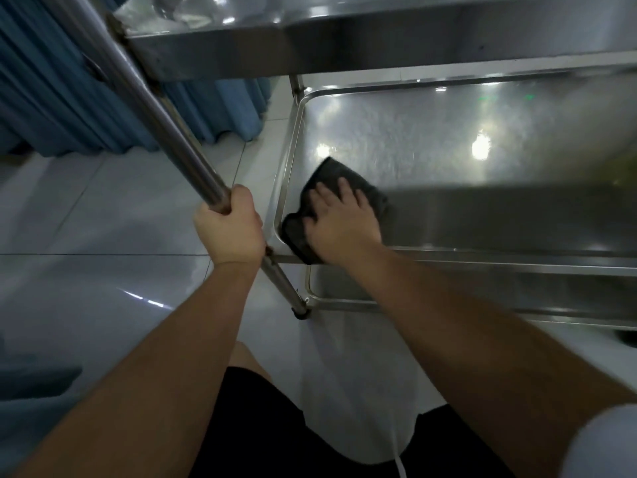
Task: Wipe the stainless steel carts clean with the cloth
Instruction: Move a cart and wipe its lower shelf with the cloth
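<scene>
A stainless steel cart fills the right and top of the head view, and its middle shelf [448, 146] shines with reflections. A dark grey cloth [331, 177] lies folded in the shelf's near left corner. My right hand [341, 222] presses flat on the cloth with fingers spread and straight. My left hand [229, 229] grips the cart's near left upright post [148, 108], fingers curled round the tube. The top shelf [379, 39] overhangs above, and a bottom shelf [482, 298] shows below my right forearm.
Blue pleated curtains [86, 98] hang at the left behind the post. Pale glossy floor tiles [103, 219] spread to the left and beneath me. The post's foot [300, 311] stands on the floor. My knees in black shorts are at the bottom.
</scene>
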### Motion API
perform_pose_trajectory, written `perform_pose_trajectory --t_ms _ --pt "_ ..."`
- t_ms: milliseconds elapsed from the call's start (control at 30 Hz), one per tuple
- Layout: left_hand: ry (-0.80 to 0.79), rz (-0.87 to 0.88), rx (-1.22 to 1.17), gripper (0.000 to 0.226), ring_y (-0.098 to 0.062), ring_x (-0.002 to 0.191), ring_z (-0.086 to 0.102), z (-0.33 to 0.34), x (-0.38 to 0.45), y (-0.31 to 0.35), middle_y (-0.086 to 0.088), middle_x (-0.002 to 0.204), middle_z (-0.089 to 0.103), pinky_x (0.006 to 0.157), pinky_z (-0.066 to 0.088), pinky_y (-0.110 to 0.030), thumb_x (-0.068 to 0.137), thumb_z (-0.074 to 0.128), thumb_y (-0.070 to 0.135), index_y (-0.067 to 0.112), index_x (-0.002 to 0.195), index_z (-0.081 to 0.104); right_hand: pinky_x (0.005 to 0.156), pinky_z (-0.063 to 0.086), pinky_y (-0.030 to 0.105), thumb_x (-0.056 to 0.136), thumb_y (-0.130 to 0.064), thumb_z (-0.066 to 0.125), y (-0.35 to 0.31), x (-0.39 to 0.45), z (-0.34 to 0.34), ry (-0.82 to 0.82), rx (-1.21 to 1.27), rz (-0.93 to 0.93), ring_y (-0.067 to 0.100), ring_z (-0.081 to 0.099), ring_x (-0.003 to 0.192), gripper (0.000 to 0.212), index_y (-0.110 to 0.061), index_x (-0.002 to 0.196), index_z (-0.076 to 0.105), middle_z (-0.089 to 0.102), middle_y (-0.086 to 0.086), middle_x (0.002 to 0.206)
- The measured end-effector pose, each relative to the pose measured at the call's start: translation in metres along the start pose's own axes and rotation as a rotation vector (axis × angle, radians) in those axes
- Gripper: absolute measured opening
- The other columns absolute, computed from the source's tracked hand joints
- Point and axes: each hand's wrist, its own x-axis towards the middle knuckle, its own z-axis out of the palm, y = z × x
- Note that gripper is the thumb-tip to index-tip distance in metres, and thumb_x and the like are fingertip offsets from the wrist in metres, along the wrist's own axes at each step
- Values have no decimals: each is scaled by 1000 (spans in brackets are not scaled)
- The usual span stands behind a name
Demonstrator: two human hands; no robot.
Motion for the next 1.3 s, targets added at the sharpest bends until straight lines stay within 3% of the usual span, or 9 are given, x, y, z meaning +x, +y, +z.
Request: perform_pose_trajectory --t_ms 200,567,667,733,800,867,933,1067,1300 --pt "-57 9 49 29 -15 48 55 -5 2 -1 2 49 51 46 47 -25 81 57 37 29 53 57 129 9 46 100 -59 22 36 -24 -5 18 7 -85 19 9 161 70 -30 164 30 21 -10 173" --pt "-116 -37 148 42 -5 55 66 -18 -3 2 5 64 70 48 50 -17 84 60 52 11 91 67 128 21 51 101 -62 27 252 -142 -59 88 -81 358 22 14 160 72 -28 164 29 20 -7 173" --pt "-193 -43 384 38 -1 62 69 -35 -12 -8 4 81 70 45 47 -12 90 71 52 18 105 64 128 20 50 103 -60 28 251 -142 -59 87 -89 378 22 14 160 70 -27 165 29 19 -7 174" --pt "-231 -157 638 43 -13 78 73 -48 -30 -26 -2 96 65 48 50 -21 90 79 42 13 112 58 128 19 49 103 -59 28 250 -142 -58 93 -93 381 22 14 160 69 -27 165 29 19 -7 174" --pt "-466 -551 866 50 -21 88 69 -53 -63 -38 -6 100 65 59 51 -28 89 78 44 6 111 54 128 19 48 104 -59 27 249 -141 -57 102 -94 393 22 14 160 68 -28 164 29 18 -8 174" --pt "-933 -722 1016 34 -21 88 69 -43 -99 -39 -8 107 73 70 53 -29 93 69 43 12 106 67 129 18 49 104 -59 26 243 -138 -54 109 -86 436 24 12 161 68 -28 165 28 17 -8 174" --pt "-1115 -453 1076 28 -23 92 73 -14 -120 -34 -8 106 77 75 52 -29 96 62 39 15 101 73 128 16 50 103 -59 25 225 -131 -51 110 -70 472 27 10 161 70 -27 165 27 15 -7 175" --pt "-865 39 876 16 -14 89 65 64 -127 3 10 97 69 76 51 -35 94 57 48 33 100 60 129 13 49 101 -63 26 170 -112 -41 90 -66 298 27 7 161 74 -27 165 25 16 -7 175" --pt "-708 323 863 41 -28 130 49 164 -128 6 -9 142 52 103 42 -40 108 48 36 14 142 53 129 7 44 92 -78 29 196 -113 -38 96 -6 213 17 5 161 84 -35 164 25 15 -14 173"
